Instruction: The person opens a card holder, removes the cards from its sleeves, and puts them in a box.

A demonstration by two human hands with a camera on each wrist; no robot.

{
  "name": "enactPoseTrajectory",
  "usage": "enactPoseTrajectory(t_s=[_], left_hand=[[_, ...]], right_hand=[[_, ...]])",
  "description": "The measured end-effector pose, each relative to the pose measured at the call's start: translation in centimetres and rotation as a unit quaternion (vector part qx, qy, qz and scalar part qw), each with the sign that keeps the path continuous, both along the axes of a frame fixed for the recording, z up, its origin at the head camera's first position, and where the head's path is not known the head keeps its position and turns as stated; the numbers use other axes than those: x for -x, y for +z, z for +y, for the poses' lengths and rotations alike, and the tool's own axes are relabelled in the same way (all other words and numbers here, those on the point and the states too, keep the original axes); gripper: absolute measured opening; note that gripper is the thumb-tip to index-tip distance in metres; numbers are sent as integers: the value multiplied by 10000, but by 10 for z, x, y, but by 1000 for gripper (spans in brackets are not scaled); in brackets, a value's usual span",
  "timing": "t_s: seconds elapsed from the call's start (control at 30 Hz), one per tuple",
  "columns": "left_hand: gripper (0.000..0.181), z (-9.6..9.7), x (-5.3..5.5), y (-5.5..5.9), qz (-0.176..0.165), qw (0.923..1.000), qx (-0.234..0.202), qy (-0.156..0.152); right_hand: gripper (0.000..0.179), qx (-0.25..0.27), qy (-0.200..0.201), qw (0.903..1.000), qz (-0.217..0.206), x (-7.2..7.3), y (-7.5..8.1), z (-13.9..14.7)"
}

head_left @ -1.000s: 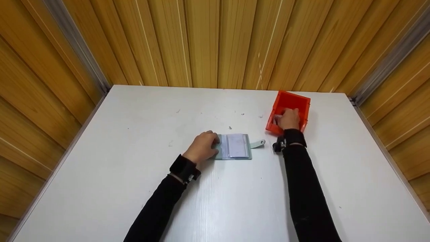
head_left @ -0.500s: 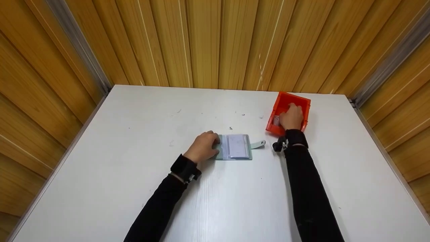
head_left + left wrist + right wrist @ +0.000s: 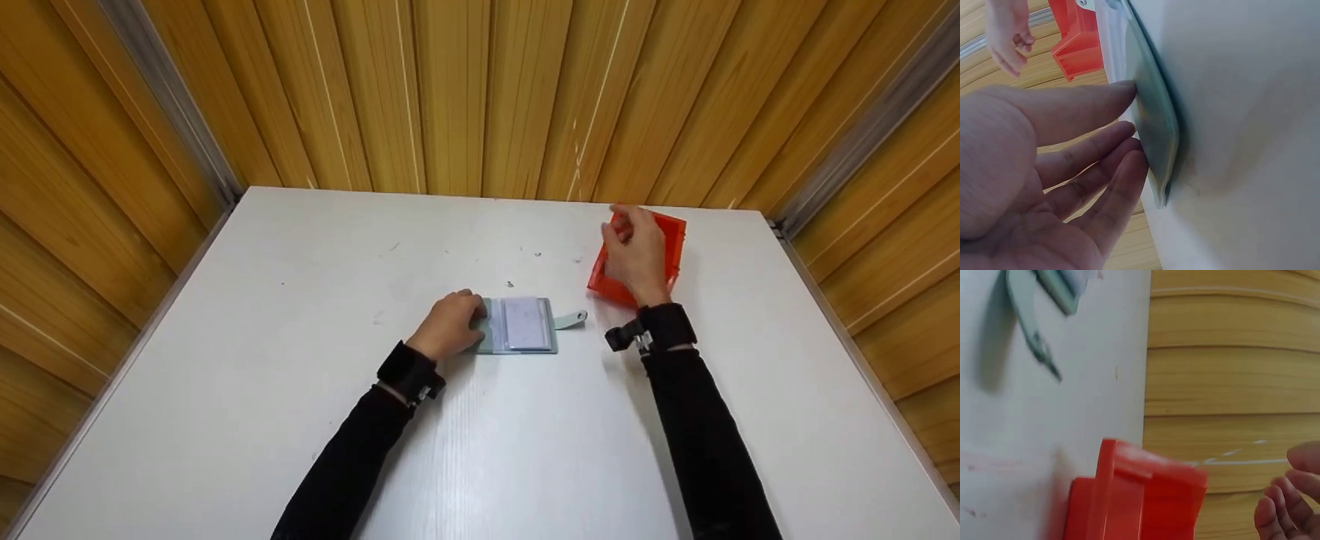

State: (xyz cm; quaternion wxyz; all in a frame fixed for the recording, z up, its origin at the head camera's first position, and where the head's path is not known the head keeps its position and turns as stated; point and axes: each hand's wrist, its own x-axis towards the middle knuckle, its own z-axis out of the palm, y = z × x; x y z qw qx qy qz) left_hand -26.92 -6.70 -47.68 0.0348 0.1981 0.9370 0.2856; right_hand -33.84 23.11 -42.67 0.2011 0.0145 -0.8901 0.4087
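Note:
A pale green card holder [image 3: 551, 327] lies opened out on the white table in the head view, with clear sleeves, a whitish card [image 3: 525, 322] on its right half and a snap strap [image 3: 571, 320] pointing right. My left hand [image 3: 446, 327] rests on its left cover; the left wrist view shows the thumb and fingertips touching the cover [image 3: 1157, 124], fairly straight. Above a red bin [image 3: 672, 244] my right hand [image 3: 636, 251] is raised, fingers loosely bent. Nothing shows between the fingertips [image 3: 1266, 517] in the right wrist view. The hand covers much of the bin's inside.
The white table [image 3: 300, 300] runs back to a wood-patterned panel wall [image 3: 450, 97]. Similar walls stand at both sides. The bin sits near the table's back right edge, and a few small dark marks dot the surface.
My right hand has lifted out of the red bin and now hovers over it, slightly to the left. My left hand and the card holder stay in place.

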Motion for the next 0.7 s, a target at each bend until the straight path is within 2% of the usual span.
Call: enactPoseTrajectory(t_s=[0.07, 0.13, 0.23, 0.3, 0.43, 0.5, 0.6, 0.7], left_hand=[[29, 0, 0, 0, 16, 10000, -8, 10], [29, 0, 0, 0, 57, 10000, -5, 2], [29, 1, -1, -2, 44, 10000, 2, -24], [29, 1, -2, -2, 10, 10000, -12, -44], [29, 2, -4, -3, 1, 9999, -31, -105], [28, 2, -4, -3, 43, 9999, -29, -141], [28, 1, -2, -3, 100, 9998, 2, -153], [29, -1, -1, -3, 90, 9999, -3, -72]], right_hand=[[39, -140, 705, 9971, -244, -11, -2, -7], [44, -424, 1425, 9872, -581, -22, -8, -14], [58, -872, 2295, 9620, -1198, -35, -23, -23], [70, -1224, 2635, 9440, -1563, -41, -33, -29], [87, -2050, 2795, 9156, -2037, -48, -49, -37], [89, -2308, 2781, 9080, -2121, -49, -53, -40], [86, -2437, 2770, 9045, -2140, -50, -54, -43], [82, -2324, 2752, 9082, -2130, -48, -53, -46]])
